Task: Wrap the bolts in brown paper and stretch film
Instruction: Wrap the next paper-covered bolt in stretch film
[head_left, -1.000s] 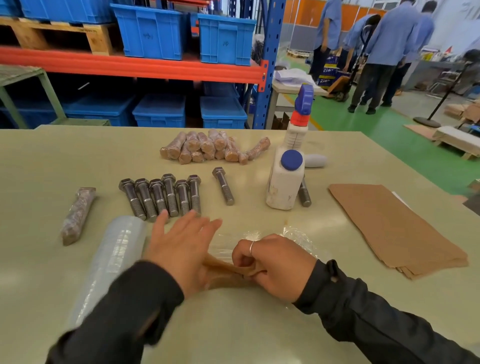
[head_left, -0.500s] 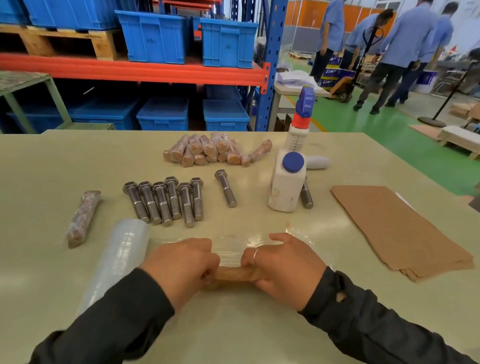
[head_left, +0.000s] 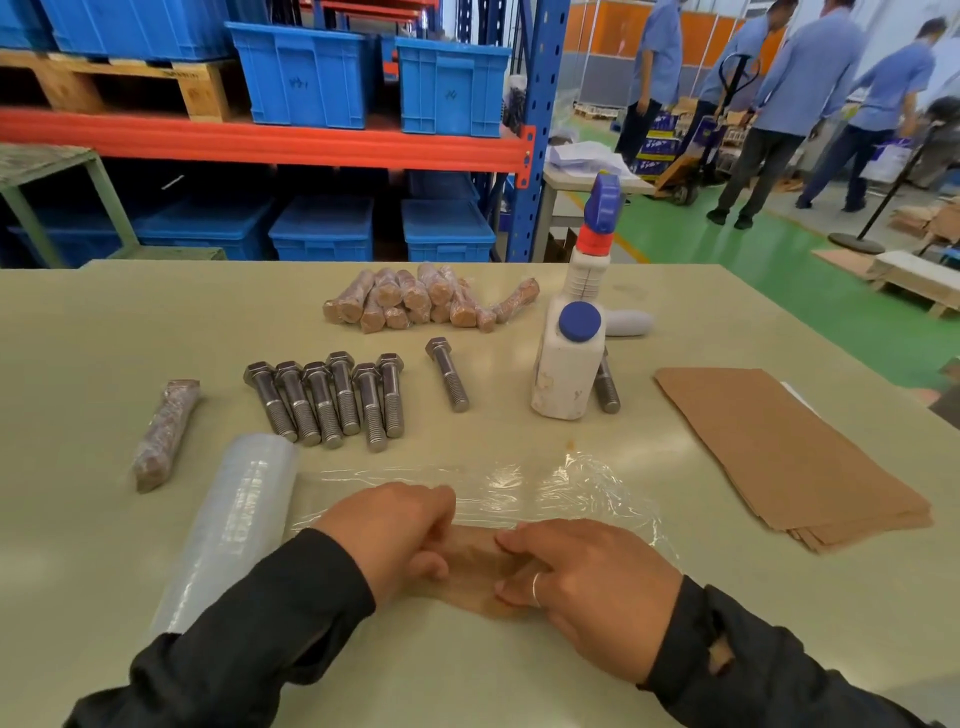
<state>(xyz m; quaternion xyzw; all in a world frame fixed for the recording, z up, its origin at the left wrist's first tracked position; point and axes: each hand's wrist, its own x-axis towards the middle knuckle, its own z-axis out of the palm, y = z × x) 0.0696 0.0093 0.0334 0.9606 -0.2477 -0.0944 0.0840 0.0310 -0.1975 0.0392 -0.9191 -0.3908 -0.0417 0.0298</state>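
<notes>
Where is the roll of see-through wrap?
The stretch film roll lies on the table at the near left, beside the left hand, just in front of the row of bare bolts.

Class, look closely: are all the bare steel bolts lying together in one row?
No: six bare steel bolts lie side by side, one lies apart, another behind the white plastic bottle.

white bottle (head_left: 566, 371) upright on table (head_left: 78, 332) | blue crates (head_left: 452, 88) on rack | workers (head_left: 779, 104) behind
</notes>
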